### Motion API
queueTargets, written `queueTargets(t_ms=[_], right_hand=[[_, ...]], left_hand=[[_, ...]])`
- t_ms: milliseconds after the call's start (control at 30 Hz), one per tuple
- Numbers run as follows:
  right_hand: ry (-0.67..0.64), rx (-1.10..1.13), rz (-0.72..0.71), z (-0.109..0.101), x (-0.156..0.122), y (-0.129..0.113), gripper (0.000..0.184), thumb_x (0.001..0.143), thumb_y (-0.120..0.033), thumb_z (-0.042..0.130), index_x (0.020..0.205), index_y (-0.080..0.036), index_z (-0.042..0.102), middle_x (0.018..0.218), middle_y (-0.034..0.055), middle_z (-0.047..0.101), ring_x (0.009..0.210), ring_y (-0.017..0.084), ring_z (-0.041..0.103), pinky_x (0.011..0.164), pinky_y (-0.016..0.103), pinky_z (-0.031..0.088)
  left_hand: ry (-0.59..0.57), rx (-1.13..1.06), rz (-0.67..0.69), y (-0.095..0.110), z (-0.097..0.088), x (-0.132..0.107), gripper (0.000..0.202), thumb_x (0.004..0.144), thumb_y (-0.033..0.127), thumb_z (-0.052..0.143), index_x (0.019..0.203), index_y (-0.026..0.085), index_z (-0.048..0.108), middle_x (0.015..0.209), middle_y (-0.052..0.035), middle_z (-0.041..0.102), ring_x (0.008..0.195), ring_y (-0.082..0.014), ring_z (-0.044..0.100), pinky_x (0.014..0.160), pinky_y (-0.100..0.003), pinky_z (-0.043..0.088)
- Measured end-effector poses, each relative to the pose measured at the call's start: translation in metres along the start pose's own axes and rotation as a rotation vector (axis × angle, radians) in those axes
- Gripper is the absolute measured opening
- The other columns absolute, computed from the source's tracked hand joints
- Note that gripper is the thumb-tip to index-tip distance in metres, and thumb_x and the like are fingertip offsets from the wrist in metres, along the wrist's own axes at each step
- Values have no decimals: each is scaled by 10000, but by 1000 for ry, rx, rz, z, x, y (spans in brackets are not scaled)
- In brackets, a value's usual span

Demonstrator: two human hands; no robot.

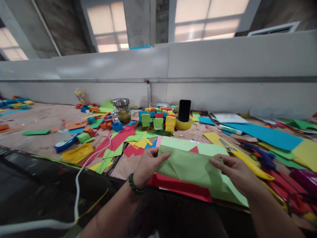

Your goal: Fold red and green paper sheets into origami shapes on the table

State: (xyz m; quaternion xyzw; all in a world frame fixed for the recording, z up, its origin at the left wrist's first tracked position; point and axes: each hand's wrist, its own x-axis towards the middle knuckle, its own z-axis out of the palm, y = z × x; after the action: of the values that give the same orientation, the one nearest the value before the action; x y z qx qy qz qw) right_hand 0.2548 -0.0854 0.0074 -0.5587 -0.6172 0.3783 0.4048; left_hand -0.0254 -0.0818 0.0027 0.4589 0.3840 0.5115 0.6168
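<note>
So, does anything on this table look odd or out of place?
Two things, perhaps: a white cord trails over the front edge of the table, where it might get snagged, and what looks like a phone stands upright at a yellow roll, an unusual perch.

A clear glass mug with a silver metal lid (123,114) stands upright on the brown work table (56,114). To its right, a black rectangular phone (184,110) stands at a yellow ring-shaped tape roll (184,126). A white flexible cable (77,191) hangs over the front edge. A smooth white wall panel (111,66) runs behind; bright paned windows (111,26) appear above.
</note>
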Motion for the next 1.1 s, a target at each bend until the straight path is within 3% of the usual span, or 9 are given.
queueTargets(t_ms=[267, 600, 900, 1100], right_hand=[[25, 129, 172, 1, 1, 19, 445, 609, -606, 776, 750, -185, 741, 700, 51, 680, 582, 162, 557, 487, 244, 413], [180, 275, 257, 7, -4, 9, 446, 503, -568, 844, 714, -186, 753, 622, 33, 675, 496, 134, 538, 435, 230, 410], [206, 445, 126, 17, -20, -9, 350, 595, -480, 839, 733, -182, 716, 670, 17, 680, 590, 159, 591, 536, 260, 452], [229, 437, 60, 20, -24, -7, 332, 652, -476, 807, 722, -169, 701, 615, -8, 620, 537, 115, 505, 513, 242, 375]], left_hand=[[7, 126, 88, 6, 4, -2, 422, 655, 520, 775, 775, 120, 717, 710, -22, 648, 648, -121, 543, 587, -209, 430], [37, 324, 129, 7, 3, -5, 510, 695, 602, 684, 568, 120, 576, 537, 27, 404, 526, -74, 328, 482, -202, 284], [123, 334, 85, 4, -8, -12, 412, 715, 520, 707, 631, 122, 638, 568, 5, 527, 539, -101, 437, 468, -190, 359], [157, 339, 93, 5, -9, -16, 398, 694, 469, 737, 548, 139, 568, 502, 36, 470, 490, -79, 395, 422, -168, 322]])
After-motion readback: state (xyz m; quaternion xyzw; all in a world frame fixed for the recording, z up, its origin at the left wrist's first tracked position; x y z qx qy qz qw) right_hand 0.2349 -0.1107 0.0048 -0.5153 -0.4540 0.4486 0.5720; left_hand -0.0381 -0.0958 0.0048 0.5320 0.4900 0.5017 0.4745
